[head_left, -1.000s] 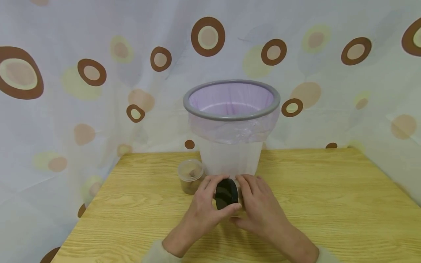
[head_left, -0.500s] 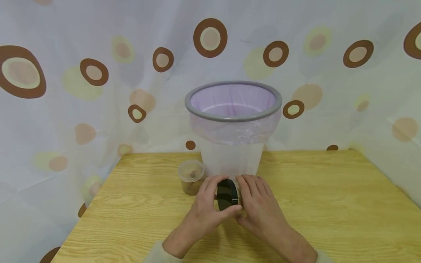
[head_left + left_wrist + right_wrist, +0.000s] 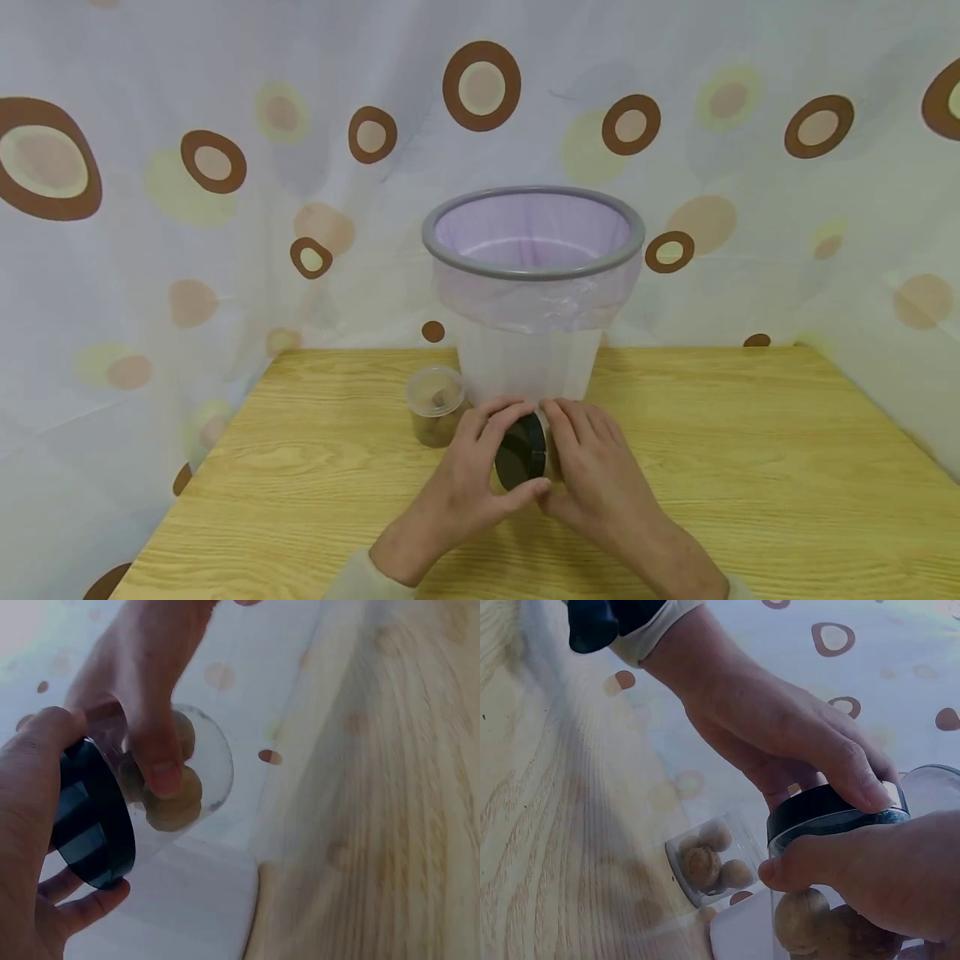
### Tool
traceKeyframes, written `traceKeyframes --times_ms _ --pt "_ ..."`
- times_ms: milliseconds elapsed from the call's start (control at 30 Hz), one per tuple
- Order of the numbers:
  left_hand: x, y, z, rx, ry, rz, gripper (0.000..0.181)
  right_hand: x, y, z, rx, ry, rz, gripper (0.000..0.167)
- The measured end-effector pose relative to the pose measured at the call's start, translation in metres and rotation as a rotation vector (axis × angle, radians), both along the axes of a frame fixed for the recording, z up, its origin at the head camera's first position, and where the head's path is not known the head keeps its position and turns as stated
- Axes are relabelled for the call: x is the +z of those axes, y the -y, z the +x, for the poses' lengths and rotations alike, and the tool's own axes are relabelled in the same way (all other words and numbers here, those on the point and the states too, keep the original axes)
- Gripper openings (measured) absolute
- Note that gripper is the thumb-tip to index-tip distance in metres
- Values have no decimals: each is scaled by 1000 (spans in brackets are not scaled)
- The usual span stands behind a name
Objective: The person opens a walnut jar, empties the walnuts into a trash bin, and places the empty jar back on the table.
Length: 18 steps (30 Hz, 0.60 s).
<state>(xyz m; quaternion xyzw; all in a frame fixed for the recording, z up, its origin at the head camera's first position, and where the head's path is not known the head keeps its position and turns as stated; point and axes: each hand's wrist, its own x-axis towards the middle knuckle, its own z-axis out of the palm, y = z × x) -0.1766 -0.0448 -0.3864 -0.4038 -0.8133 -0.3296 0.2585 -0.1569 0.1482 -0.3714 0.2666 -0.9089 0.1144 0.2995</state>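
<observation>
My left hand [image 3: 467,475] grips the black lid [image 3: 517,457] of a clear jar, fingers over the top edge and thumb below. My right hand [image 3: 600,471] holds the body of that jar [image 3: 217,761], which lies tipped on its side with the lid toward the left. Inside the jar are several round brown, walnut-like pieces [image 3: 802,922]. In the left wrist view the lid [image 3: 94,817] sits against the jar's mouth; whether it is loose cannot be told. Most of the jar is hidden behind the hands in the head view.
Just left of the hands stands a clear plastic tub [image 3: 435,408] with several brown round pieces in it. Behind the hands rises a white bin [image 3: 525,362] with a grey rim [image 3: 532,273] and purple liner. A wooden table [image 3: 300,500] meets a spotted cloth [image 3: 360,283].
The lid's face has turned slightly and the left fingers have shifted a little along it. Both hands stay in nearly the same place.
</observation>
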Motion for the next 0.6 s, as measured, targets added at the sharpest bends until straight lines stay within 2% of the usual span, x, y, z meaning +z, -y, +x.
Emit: traceKeyframes --times_ms 133,233,300,367,500,600 --pt "-4 0 -3 8 -109 -24 69 0 0 1 0 22 -1 89" --pt "-5 0 -4 11 -145 -21 69 1 0 1 7 28 1 89" --pt "-5 -1 -3 15 -142 -18 68 1 0 1 8 27 3 88" --pt "-6 -2 -1 21 -109 -14 68 1 1 1 6 15 4 88" --pt "-7 -2 1 42 49 33 67 0 2 1 -17 -29 24 93" --pt "-7 -4 2 59 119 70 67 -1 3 2 -34 -42 38 98"
